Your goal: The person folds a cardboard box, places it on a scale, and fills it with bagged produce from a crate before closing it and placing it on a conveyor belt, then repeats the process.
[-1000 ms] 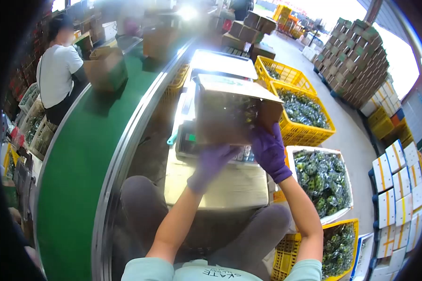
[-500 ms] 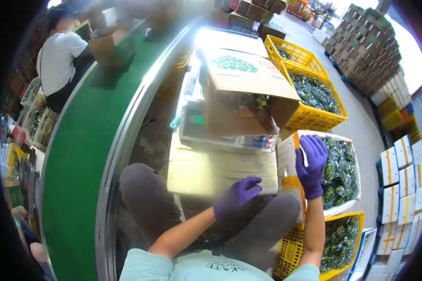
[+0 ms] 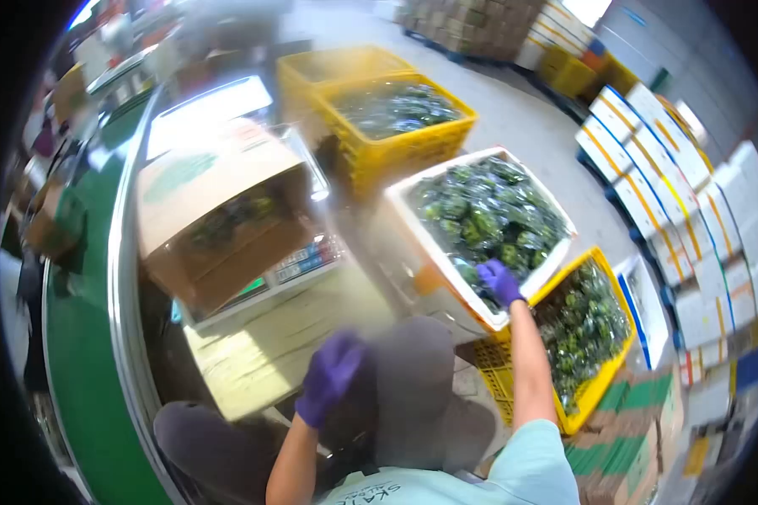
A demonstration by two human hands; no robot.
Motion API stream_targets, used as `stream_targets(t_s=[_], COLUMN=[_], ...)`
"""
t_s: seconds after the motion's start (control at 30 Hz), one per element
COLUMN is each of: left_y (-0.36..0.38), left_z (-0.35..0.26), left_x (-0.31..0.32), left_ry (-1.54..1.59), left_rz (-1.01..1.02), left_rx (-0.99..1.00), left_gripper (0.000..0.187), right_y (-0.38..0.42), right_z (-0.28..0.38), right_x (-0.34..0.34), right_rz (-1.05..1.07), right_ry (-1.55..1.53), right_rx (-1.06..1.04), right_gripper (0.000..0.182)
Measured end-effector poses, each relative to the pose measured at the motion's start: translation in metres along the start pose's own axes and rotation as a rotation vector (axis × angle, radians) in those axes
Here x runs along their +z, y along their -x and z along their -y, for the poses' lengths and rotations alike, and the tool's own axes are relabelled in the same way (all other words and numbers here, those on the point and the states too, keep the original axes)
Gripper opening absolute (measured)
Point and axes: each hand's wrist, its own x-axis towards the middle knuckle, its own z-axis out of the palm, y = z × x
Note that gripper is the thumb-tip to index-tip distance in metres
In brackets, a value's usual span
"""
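Note:
My right hand [image 3: 500,282], in a purple glove, reaches into the near corner of a white foam box [image 3: 406,189] full of green produce in clear wrapping [image 3: 493,215]. Its fingertips touch the wrapped produce, and whether they grip a piece cannot be made out. Over my knees is my left hand [image 3: 332,377], also gloved in purple and smeared by motion. Left of centre, an open cardboard carton [image 3: 219,181] with wrapped greens inside rests on a scale [image 3: 307,259], which stands on a pale yellow surface [image 3: 253,345].
Yellow crates [image 3: 404,139] of wrapped greens stand beyond the foam box, and another yellow crate [image 3: 594,408] is close at its right. A green conveyor [image 3: 88,353] with a metal edge runs along the left. Stacked white boxes [image 3: 661,181] and flattened cartons [image 3: 623,438] are at the right.
The view has swung to the right. My right hand has moved from the foam box's left edge into its near corner, down onto the produce. My left hand is still over my knees.

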Motion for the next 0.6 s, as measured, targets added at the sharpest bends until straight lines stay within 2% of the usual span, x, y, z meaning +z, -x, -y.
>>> stream_targets(t_s=[0.03, 0.07, 0.1, 0.23, 0.33, 0.37, 0.4, 0.43, 0.47, 0.5, 0.53, 0.57, 0.6], left_y=[0.000, 0.000, 0.000, 0.000, -0.003, -0.006, -0.006, -0.001, -0.002, -0.001, -0.006, -0.004, -0.003], left_z=[0.006, 0.004, -0.002, -0.014, 0.001, 0.012, 0.022, 0.026, 0.013, 0.009, 0.002, -0.005, -0.004], left_x=[0.004, 0.006, 0.008, 0.010, 0.011, 0.008, 0.001, 0.001, -0.001, 0.006, 0.006, 0.006, 0.007], left_ry=[0.069, 0.106, 0.140, 0.117, 0.096, -0.004, -0.117, -0.100, -0.202, 0.262, -0.094, -0.064, -0.037], left_rz=[-0.033, -0.034, -0.045, -0.041, -0.076, -0.031, -0.001, -0.028, 0.006, -0.038, -0.025, -0.032, -0.049], left_rx=[-0.015, -0.037, -0.061, -0.118, -0.123, -0.031, 0.055, 0.040, 0.160, -0.058, -0.029, -0.027, -0.006], left_gripper=[0.043, 0.043, 0.043, 0.043, 0.045, 0.045, 0.046, 0.045, 0.044, 0.044, 0.044, 0.044, 0.045], right_y=[-0.024, 0.008, 0.012, 0.020, 0.026, 0.026, 0.020, 0.013, 0.010, 0.017, 0.023, 0.023, 0.032], right_z=[-0.084, -0.002, 0.016, 0.008, 0.021, 0.032, 0.029, 0.024, 0.027, 0.057, 0.083, 0.100, 0.128], right_x=[0.042, 0.011, 0.005, 0.011, 0.008, -0.002, 0.002, 0.009, 0.014, -0.001, -0.010, -0.017, -0.030], right_rz=[-0.007, -0.048, -0.054, -0.052, -0.124, -0.060, -0.114, -0.300, -0.504, -0.547, -0.688, -0.771, -0.730], right_ry=[0.140, 0.113, 0.128, -0.088, 0.105, 0.064, 0.054, -0.010, -0.108, -0.103, 0.017, 0.060, 0.065], right_rx=[-0.139, 0.124, 0.215, 0.093, -0.011, 0.026, -0.013, -0.107, -0.223, -0.238, -0.251, -0.256, -0.244], right_gripper=[0.039, 0.041, 0.043, 0.050, 0.051, 0.061, 0.052, 0.040, 0.027, 0.016, 0.013, 0.013, 0.010])
